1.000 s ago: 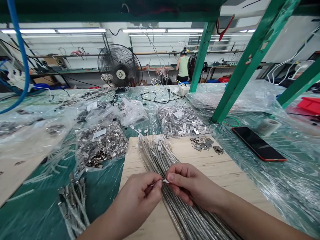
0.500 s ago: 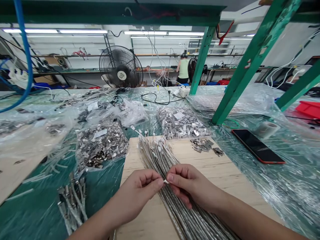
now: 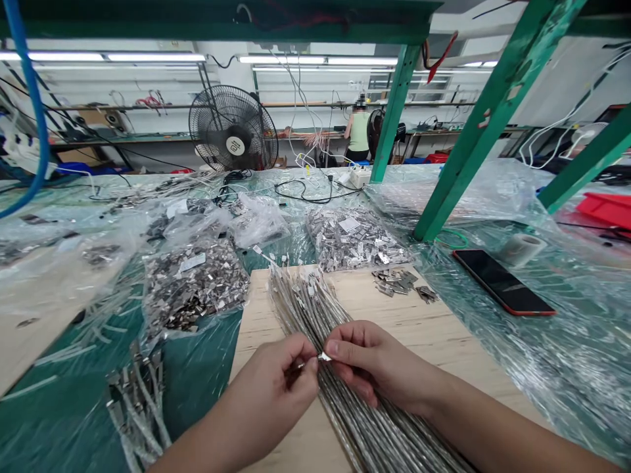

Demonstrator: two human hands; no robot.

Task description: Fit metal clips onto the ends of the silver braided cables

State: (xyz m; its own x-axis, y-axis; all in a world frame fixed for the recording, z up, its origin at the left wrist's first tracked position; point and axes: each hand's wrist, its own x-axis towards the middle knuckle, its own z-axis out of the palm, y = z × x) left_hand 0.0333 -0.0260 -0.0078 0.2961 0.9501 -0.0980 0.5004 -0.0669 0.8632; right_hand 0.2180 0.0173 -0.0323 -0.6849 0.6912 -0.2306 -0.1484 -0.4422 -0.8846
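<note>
My left hand (image 3: 288,378) is closed in a pinch, with a sliver of a small metal piece (image 3: 302,365) showing at its fingers. Against it, fingertip to fingertip, my right hand (image 3: 362,358) pinches the bright end of a cable (image 3: 324,357); most of that cable is hidden by the hand. Both hands are over a thick bundle of silver braided cables (image 3: 340,407), which lies lengthwise on a pale wooden board (image 3: 276,453). Loose flat metal pieces (image 3: 394,281) are scattered at the board's far right.
Bags of metal parts lie beyond the board, one at left (image 3: 197,289) and one at centre (image 3: 357,240). Cables with metal ends (image 3: 138,401) rest at left. A phone (image 3: 503,281) and a tape roll (image 3: 522,249) are right, near a green post (image 3: 458,157). A person (image 3: 358,135) is far back.
The left fingers have curled in more, and the metal piece shows at them. A bit more of the bright cable end is visible at my right fingertips. The view has shifted slightly.
</note>
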